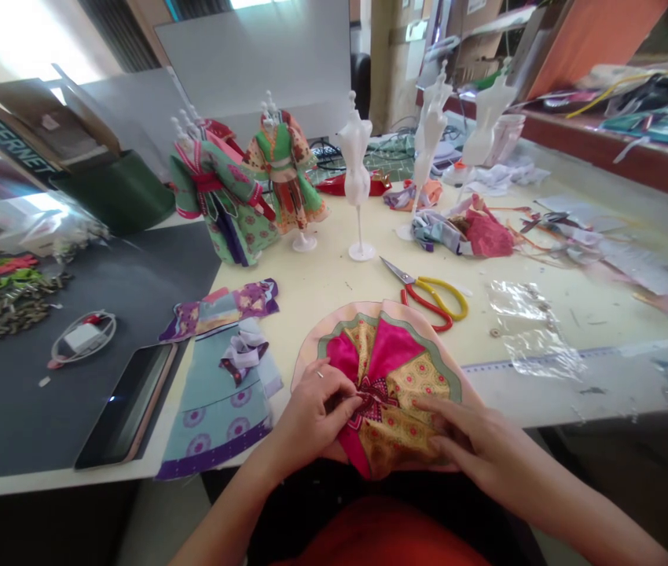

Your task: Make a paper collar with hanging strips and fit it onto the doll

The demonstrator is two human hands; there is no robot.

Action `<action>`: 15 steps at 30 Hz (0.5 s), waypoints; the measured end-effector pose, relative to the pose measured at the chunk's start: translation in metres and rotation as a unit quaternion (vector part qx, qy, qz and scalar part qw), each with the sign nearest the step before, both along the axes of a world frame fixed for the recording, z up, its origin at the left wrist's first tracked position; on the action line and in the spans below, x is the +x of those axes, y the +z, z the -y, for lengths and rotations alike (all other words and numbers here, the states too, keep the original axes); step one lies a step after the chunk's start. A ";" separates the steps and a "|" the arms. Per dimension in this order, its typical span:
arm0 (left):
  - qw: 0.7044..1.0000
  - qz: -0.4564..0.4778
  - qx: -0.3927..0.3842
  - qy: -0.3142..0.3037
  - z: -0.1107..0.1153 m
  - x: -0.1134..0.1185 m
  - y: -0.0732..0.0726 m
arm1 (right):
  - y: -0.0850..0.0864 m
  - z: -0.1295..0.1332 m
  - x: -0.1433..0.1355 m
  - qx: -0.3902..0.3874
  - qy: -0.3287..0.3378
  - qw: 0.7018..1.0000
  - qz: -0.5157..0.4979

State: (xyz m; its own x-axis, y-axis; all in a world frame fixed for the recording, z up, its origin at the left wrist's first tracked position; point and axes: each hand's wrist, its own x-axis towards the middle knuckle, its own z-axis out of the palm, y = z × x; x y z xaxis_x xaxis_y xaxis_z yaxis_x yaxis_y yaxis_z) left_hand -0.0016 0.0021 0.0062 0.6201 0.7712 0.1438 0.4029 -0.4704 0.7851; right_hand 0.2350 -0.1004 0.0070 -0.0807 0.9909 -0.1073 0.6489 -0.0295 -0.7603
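A round piece of pleated fabric (422, 377) in magenta and gold, with a green and pale pink border, lies at the table's front edge. My left hand (322, 405) pinches its gathered, patterned centre between thumb and fingers. On the right part of the gold cloth rests my right hand (469, 436), its fingers spread apart and nothing gripped between them. Scissors (428, 295) with red and yellow handles lie just beyond the fabric. Left of my left hand is a light blue cloth piece (210, 401) with a purple hem.
Small dressed mannequins (222, 196) stand at the back left, near a bare white one (357, 173). A phone (127, 405) and a coiled cable (83, 338) lie at left. A clear plastic bag (537, 330) and fabric scraps (490, 228) are at right.
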 end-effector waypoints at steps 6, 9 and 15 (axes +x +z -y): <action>0.999 -0.020 0.015 -0.029 0.002 -0.002 0.000 | -0.002 -0.004 0.012 0.014 0.001 0.987 0.161; 0.998 -0.015 0.030 -0.044 0.003 0.000 0.000 | -0.004 -0.009 0.015 0.028 -0.038 0.964 0.260; 0.994 -0.041 0.078 -0.072 0.004 0.002 -0.003 | 0.007 -0.025 0.006 0.008 0.011 0.944 0.331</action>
State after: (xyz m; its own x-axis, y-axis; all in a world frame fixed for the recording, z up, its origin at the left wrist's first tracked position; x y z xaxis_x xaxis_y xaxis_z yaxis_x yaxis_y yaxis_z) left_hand 0.0000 -0.0021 0.0029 0.7363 0.6465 0.1997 0.3826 -0.6412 0.6652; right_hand 0.2405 -0.0758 0.0143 -0.0215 0.9917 -0.1266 0.9821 -0.0028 -0.1884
